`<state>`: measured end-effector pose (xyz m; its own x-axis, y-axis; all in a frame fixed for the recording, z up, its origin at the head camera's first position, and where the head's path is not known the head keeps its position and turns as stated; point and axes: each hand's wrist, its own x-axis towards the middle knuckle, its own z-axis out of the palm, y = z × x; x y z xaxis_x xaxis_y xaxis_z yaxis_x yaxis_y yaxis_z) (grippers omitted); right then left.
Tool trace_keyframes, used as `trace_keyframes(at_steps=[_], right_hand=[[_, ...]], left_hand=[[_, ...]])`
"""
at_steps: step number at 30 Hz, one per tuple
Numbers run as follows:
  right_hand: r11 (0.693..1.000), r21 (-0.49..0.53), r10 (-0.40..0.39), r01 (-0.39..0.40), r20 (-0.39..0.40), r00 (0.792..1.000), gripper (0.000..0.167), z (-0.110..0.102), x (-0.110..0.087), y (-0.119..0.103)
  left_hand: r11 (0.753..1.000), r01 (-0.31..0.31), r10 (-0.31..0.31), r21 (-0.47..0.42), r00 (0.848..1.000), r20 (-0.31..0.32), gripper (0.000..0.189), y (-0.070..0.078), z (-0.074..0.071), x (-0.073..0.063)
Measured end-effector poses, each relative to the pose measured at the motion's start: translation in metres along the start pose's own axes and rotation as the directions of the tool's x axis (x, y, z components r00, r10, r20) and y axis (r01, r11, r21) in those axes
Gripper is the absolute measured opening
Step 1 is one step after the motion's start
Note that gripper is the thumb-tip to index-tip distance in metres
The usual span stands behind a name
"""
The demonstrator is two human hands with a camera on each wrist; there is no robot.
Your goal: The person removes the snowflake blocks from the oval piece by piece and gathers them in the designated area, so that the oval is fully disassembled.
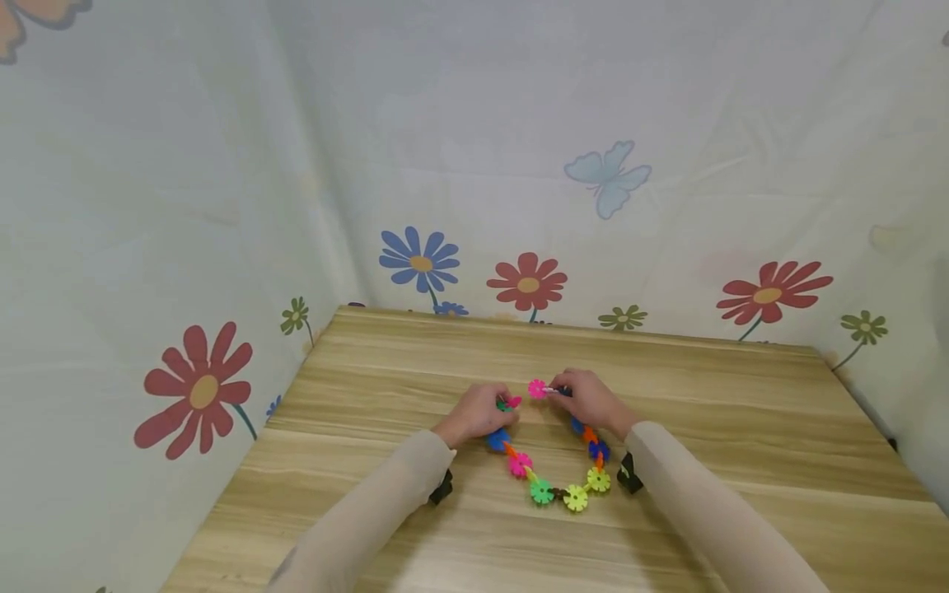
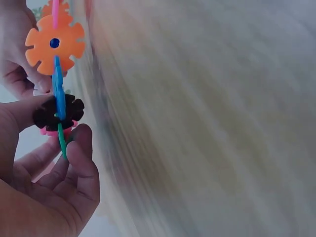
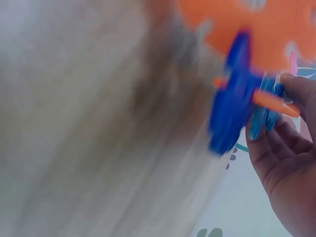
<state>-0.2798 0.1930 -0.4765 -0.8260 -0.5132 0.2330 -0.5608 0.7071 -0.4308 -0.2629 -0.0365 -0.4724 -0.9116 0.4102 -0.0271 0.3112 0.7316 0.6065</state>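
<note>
A chain of interlocking plastic snowflake discs (image 1: 541, 492) hangs in a U between the two hands, in pink, green, yellow, blue, orange and brown. My left hand (image 1: 482, 409) pinches its left end, where a green disc (image 2: 62, 143) and a dark brown disc (image 2: 47, 116) sit at the fingertips. With thumb and fingers, my right hand (image 1: 589, 397) grips the other end near blue discs (image 3: 270, 108). A pink disc (image 1: 537, 389) sticks out from that hand toward the left one, a small gap apart. An orange disc (image 3: 256, 29) looms close in the right wrist view.
The wood-grain table (image 1: 400, 354) spreads under both arms. A pale cloth (image 1: 474, 165) printed with flowers and a butterfly hangs behind it and along its sides. Each wrist bears a dark strapped device (image 1: 630, 475).
</note>
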Motion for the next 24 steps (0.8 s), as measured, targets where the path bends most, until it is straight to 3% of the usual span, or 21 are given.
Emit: trace_keyframes(at_steps=[14, 19, 24], right_hand=[[0.999, 0.043, -0.011, 0.010, 0.013, 1.000, 0.010, -0.015, 0.010, -0.004], [0.999, 0.036, -0.034, 0.033, 0.015, 0.999, 0.009, -0.016, 0.009, -0.003], [0.997, 0.021, -0.072, 0.072, 0.009, 0.997, 0.009, -0.017, 0.008, -0.001]], left_hand=[[0.998, -0.042, 0.042, -0.054, 0.999, -0.015, 0.020, 0.001, 0.006, 0.002], [0.989, -0.010, 0.004, -0.151, 0.999, -0.038, 0.023, 0.000, 0.008, 0.004], [0.956, -0.004, -0.028, -0.292, 0.994, -0.107, 0.026, 0.000, 0.009, 0.009]])
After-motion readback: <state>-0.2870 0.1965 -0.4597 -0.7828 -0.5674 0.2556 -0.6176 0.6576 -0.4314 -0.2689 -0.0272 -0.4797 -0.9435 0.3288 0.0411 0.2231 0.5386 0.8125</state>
